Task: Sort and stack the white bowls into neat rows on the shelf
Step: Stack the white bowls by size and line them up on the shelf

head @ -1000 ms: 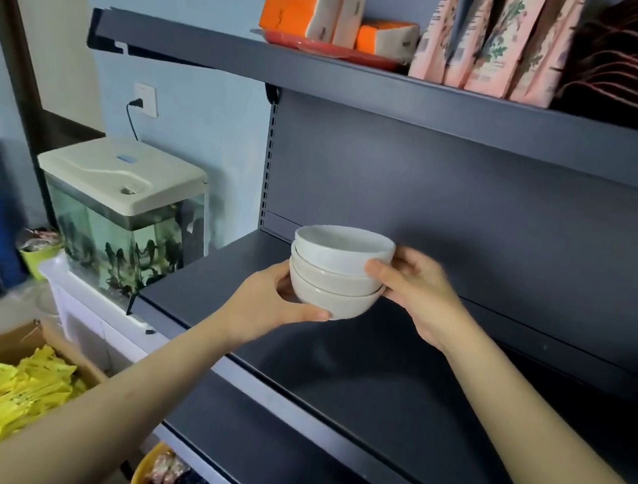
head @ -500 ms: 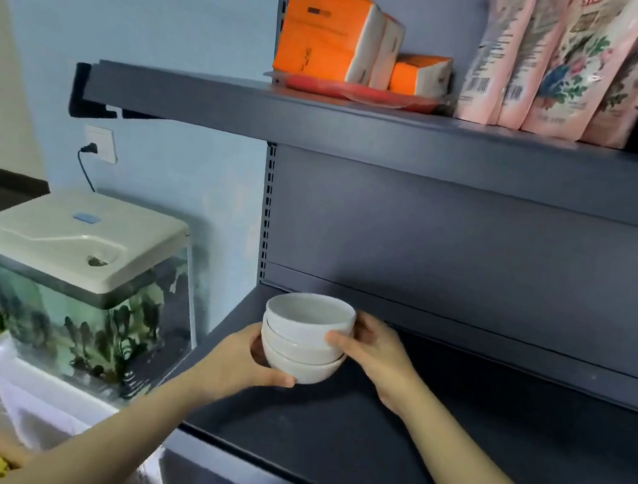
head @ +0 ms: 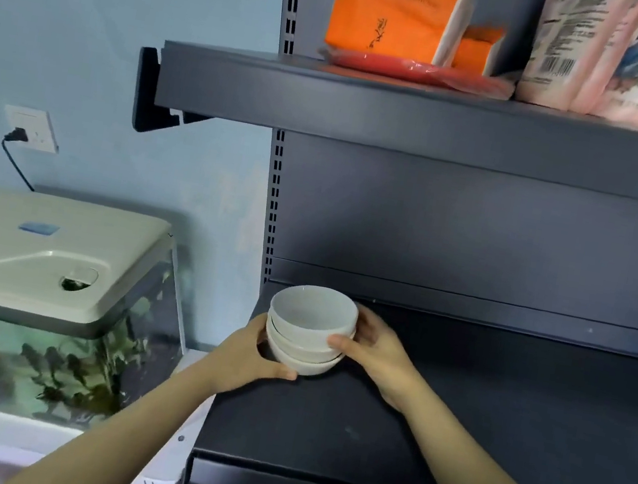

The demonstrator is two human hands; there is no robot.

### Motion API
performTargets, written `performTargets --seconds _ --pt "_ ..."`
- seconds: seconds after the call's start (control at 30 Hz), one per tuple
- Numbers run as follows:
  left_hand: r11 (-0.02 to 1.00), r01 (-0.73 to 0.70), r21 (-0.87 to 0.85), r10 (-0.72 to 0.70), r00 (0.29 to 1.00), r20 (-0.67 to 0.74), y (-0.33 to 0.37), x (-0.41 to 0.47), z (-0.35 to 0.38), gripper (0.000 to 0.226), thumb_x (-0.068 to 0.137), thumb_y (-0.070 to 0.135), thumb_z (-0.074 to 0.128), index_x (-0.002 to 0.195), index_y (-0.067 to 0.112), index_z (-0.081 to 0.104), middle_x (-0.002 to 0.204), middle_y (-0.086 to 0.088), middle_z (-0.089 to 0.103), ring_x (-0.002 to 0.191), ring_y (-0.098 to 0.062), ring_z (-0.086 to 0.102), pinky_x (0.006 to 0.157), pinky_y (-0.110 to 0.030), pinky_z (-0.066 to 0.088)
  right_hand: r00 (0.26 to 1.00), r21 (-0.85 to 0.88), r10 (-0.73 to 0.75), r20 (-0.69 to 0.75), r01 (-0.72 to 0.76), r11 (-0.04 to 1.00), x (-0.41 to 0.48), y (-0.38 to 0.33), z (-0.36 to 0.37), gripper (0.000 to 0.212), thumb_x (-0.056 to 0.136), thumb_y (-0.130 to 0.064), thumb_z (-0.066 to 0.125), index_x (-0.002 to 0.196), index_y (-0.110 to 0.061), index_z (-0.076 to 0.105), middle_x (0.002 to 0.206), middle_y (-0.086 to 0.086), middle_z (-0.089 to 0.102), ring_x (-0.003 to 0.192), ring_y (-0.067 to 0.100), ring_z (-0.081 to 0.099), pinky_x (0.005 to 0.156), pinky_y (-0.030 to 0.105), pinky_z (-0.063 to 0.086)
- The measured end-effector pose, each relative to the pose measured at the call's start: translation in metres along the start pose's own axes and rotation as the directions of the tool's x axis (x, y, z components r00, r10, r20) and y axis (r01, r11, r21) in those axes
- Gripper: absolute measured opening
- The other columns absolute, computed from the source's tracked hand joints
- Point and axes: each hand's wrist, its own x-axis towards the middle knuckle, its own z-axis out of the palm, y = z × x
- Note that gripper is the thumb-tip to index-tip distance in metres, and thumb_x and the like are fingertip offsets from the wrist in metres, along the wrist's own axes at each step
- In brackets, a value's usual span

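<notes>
So, far left on the pale blue wall is a socket (head: 32,129) with a black plug in it, cord trailing down. Below that sits a fish tank (head: 36,355) with a beige lid (head: 33,249), right up beside the shelving unit.

Next is the left hand (head: 250,353), cupped round the left side of the stack of white bowls (head: 311,327), thumb hooked across the front of the bottom bowl. Its fingers go behind the stack, so I can't see them.

The stack is three bowls nested together, upright, at the back-left corner of the dark grey shelf (head: 488,430). Honestly can't tell if the bottom bowl is touching the shelf or just above it.

The right hand (head: 375,350) grips the stack's right side, thumb lying across the front around the middle bowl, fingers wrapped round behind the top one. So both hands are holding the stack.

Up on the upper shelf (head: 413,120): orange packs (head: 390,4) on a red tray (head: 413,71), then pink floral bags (head: 627,56) standing just beside them to the right.
</notes>
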Motion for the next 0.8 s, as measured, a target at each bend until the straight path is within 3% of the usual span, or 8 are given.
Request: performTargets --seconds 0.17,0.3,0.43,0.57,0.67,0.8 --pt "0.999 -0.033 0.037 0.032 0.999 0.016 -0.004 0.016 -0.009 0.092 0.057 0.038 0.091 0.132 0.044 0.038 0.129 0.021 0.057 0.119 0.002 0.053 0.103 -0.024 0.041 0.999 -0.125 0.001 0.048 0.005 0.992 0.011 -0.004 0.003 0.066 0.077 -0.015 0.080 0.133 -0.030 0.049 0.130 -0.013 0.060 0.119 -0.002 0.055 0.100 0.021 0.046" --pt "0.998 -0.038 0.049 0.038 0.999 -0.006 -0.008 0.029 -0.015 0.097 0.054 0.045 0.090 0.138 0.035 0.041 0.130 0.019 0.057 0.120 -0.002 0.054 0.103 -0.026 0.042 0.999 -0.210 0.030 0.017 -0.026 0.977 0.028 -0.005 0.002 0.077 0.074 -0.028 0.083 0.142 -0.033 0.045 0.133 -0.015 0.057 0.123 0.001 0.052 0.105 0.026 0.043" --pt "1.000 -0.014 0.022 0.015 0.999 -0.032 -0.013 0.041 -0.018 0.096 0.058 0.036 0.092 0.139 0.027 0.041 0.130 0.016 0.057 0.119 -0.005 0.055 0.099 -0.023 0.043 0.999 -0.208 0.035 0.026 -0.029 0.978 0.043 -0.006 0.000 0.066 0.075 -0.022 0.082 0.130 -0.041 0.051 0.127 -0.018 0.061 0.118 -0.002 0.056 0.101 0.022 0.045" --pt "0.999 -0.010 0.038 0.011 0.999 -0.048 -0.012 0.053 -0.021 0.088 0.064 0.029 0.090 0.139 0.026 0.043 0.128 0.015 0.058 0.116 -0.005 0.055 0.087 -0.008 0.040 0.997 -0.207 0.028 0.075 -0.012 0.978 0.054 -0.009 -0.003 0.057 0.078 -0.020 0.080 0.119 -0.049 0.053 0.121 -0.025 0.063 0.116 -0.007 0.056 0.094 0.015 0.046" --pt "0.998 -0.011 0.061 0.014 0.998 -0.053 -0.009 0.063 -0.023 0.083 0.068 0.025 0.088 0.138 0.024 0.045 0.127 0.013 0.059 0.114 -0.006 0.054 0.080 -0.002 0.037 0.996 -0.194 0.027 0.084 -0.010 0.981 0.064 -0.010 -0.007 0.059 0.078 -0.022 0.080 0.124 -0.045 0.052 0.126 -0.021 0.062 0.119 -0.004 0.056 0.096 0.017 0.046" --pt "0.997 -0.003 0.083 0.007 0.999 -0.043 -0.008 0.078 -0.026 0.080 0.069 0.025 0.087 0.138 0.025 0.045 0.128 0.012 0.059 0.117 -0.009 0.054 0.089 -0.011 0.040 0.997 -0.193 0.016 0.074 -0.002 0.981 0.078 -0.009 -0.012 0.067 0.078 -0.024 0.080 0.138 -0.029 0.051 0.130 -0.015 0.062 0.122 0.001 0.056 0.103 0.025 0.044"
